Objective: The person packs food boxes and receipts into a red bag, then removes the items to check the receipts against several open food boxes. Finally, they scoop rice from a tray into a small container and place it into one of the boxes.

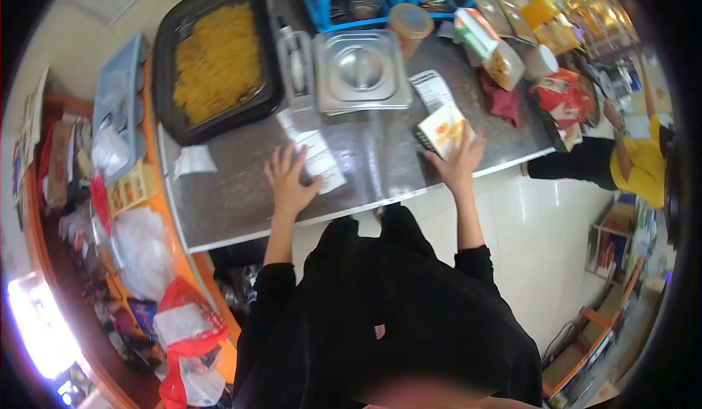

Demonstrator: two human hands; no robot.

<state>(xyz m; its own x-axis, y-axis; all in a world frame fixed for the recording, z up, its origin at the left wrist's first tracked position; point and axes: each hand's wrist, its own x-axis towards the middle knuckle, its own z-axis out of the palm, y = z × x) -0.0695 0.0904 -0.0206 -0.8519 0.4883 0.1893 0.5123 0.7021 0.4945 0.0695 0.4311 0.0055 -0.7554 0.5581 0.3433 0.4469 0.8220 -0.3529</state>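
My left hand [289, 184] lies open on the steel tabletop with its fingers spread. Its fingertips and thumb rest at the edge of a long white printed receipt [319, 159]. My right hand [461, 164] is around the near right side of a small white box with an orange food picture [439, 133], thumb on one side and fingers over the other. A second printed slip [432, 89] lies just behind that box. Between the hands, farther back, sits a lidded square steel container [361, 73].
A black tray of yellow noodle-like food [219, 62] stands at the back left, beside a narrow holder with utensils [296, 69]. Blue shelving [358, 21], a lidded tub [409, 29] and a maroon cloth [500, 98] line the back. A person in yellow [640, 157] stands at right.
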